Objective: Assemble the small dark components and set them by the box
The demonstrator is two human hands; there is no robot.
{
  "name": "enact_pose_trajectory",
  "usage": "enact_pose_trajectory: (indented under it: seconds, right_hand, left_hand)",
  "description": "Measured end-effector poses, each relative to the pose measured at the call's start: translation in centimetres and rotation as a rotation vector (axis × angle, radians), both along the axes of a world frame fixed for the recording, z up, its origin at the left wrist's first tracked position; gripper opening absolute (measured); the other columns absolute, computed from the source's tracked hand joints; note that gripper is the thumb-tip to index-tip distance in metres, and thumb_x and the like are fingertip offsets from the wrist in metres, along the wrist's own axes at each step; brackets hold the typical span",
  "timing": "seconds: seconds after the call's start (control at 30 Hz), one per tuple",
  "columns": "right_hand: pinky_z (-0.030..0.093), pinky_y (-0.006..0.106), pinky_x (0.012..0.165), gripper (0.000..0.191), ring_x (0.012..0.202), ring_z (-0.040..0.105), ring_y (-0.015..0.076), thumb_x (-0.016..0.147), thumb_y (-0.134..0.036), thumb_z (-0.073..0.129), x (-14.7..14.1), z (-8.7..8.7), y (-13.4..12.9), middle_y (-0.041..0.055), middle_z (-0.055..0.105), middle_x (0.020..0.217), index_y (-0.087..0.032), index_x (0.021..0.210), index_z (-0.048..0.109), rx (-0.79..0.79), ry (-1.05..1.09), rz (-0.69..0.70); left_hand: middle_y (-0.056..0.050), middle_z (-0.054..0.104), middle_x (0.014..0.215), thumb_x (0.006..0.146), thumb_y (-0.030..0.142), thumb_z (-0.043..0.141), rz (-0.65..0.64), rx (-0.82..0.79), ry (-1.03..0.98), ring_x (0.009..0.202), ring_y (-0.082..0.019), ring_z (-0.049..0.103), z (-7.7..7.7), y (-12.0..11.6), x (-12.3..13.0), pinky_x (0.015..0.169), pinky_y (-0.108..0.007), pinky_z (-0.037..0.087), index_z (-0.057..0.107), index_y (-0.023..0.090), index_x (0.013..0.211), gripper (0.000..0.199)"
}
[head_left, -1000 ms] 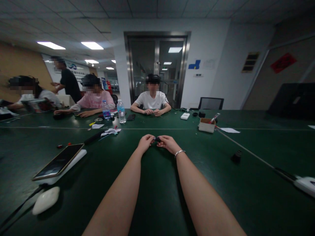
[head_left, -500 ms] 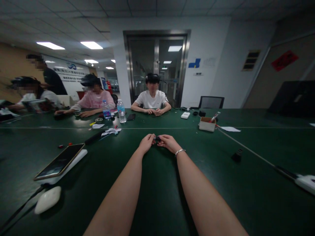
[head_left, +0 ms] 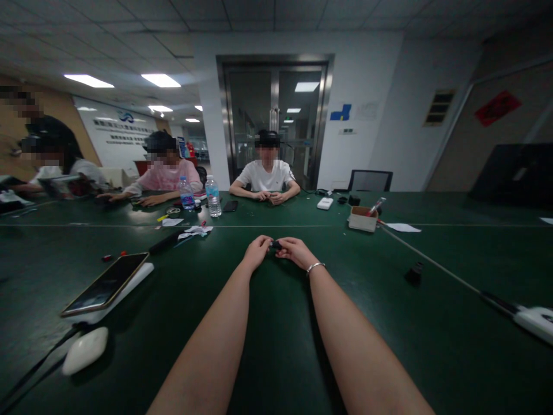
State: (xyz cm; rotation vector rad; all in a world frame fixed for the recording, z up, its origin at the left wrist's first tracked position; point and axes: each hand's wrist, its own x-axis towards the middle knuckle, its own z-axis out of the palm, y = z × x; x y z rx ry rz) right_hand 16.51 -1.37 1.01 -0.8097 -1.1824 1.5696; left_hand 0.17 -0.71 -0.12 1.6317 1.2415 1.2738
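A small black piece (head_left: 275, 245) is pinched between my two hands, just above the green table (head_left: 276, 323); its kind is too small to make out. My left hand (head_left: 258, 251) has its fingertips closed on the piece's left end. At its right end, my right hand (head_left: 296, 253) grips it between thumb and fingers, with a silver bracelet (head_left: 315, 267) on that wrist. Most of the piece is covered by the fingertips. Off to the right, a short black brush-like object (head_left: 415, 273) stands on the table, apart from both hands.
Left lie a phone (head_left: 106, 283) on a white box, a white rounded case (head_left: 85, 350) and paper scraps (head_left: 194, 231). Water bottles (head_left: 213, 196) stand farther back. Right are a small cardboard box (head_left: 363, 219) and a white device on a cable (head_left: 536, 323). A person (head_left: 266, 176) sits opposite.
Both hands stay in nearly the same place, and the black piece has turned slightly between the fingers. In the background, a standing person has moved left.
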Motion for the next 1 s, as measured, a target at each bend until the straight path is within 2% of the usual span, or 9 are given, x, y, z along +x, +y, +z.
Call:
enact_pose_trajectory:
  seconds: [0.17,0.57,0.7,0.8,0.93,1.0]
  right_hand:
    - [0.058,0.029,0.063,0.003,0.046,0.058,0.0090,0.081,-0.014,0.061,0.05,0.01,-0.07,-0.0007,0.058,0.050,-0.011,0.082,0.061,0.010,0.003,0.003]
    - [0.058,0.027,0.062,0.004,0.047,0.059,0.0094,0.081,-0.013,0.060,0.04,0.22,-0.19,0.0001,0.060,0.051,-0.011,0.083,0.062,0.009,-0.012,0.011]
    - [0.058,0.028,0.062,0.003,0.046,0.059,0.0093,0.080,-0.013,0.061,0.02,0.22,-0.18,-0.0001,0.060,0.051,-0.011,0.083,0.062,0.002,-0.003,0.007]
    - [0.058,0.028,0.062,0.004,0.046,0.059,0.0096,0.080,-0.014,0.062,0.02,0.25,-0.14,0.0004,0.060,0.051,-0.011,0.083,0.062,-0.005,-0.009,0.006]
    - [0.058,0.028,0.062,0.005,0.046,0.059,0.0093,0.080,-0.015,0.062,0.02,0.28,-0.15,-0.0002,0.059,0.050,-0.010,0.082,0.062,-0.006,-0.011,0.011]
    - [0.058,0.029,0.063,0.005,0.046,0.058,0.0091,0.079,-0.015,0.063,0.02,0.24,-0.16,-0.0003,0.059,0.050,-0.011,0.082,0.062,0.003,-0.008,0.013]
  left_hand:
    - [0.002,0.051,0.059,0.082,0.040,0.046,-0.024,-0.019,-0.022,0.051,-0.010,0.045,0.10,-0.03,0.06,0.048,-0.020,0.034,0.062,0.017,0.092,0.031]
    - [-0.001,0.059,0.070,0.078,0.034,0.051,-0.017,-0.032,-0.002,0.060,-0.011,0.051,0.25,0.01,0.06,0.054,-0.020,0.038,0.063,0.017,0.092,0.025]
    - [-0.001,0.057,0.066,0.079,0.038,0.049,-0.042,-0.033,-0.005,0.057,-0.011,0.050,0.28,-0.10,0.09,0.053,-0.021,0.038,0.062,0.016,0.091,0.028]
    - [-0.002,0.060,0.073,0.077,0.035,0.052,-0.029,-0.028,-0.012,0.061,-0.011,0.052,0.27,-0.14,0.09,0.054,-0.020,0.038,0.063,0.017,0.092,0.026]
    - [0.000,0.056,0.062,0.080,0.039,0.047,-0.009,-0.037,-0.003,0.053,-0.010,0.048,0.23,-0.04,0.06,0.052,-0.021,0.037,0.064,0.016,0.089,0.030]
    - [0.000,0.056,0.062,0.079,0.036,0.049,0.006,-0.023,0.010,0.054,-0.010,0.049,0.22,-0.01,0.08,0.053,-0.021,0.038,0.064,0.016,0.088,0.026]
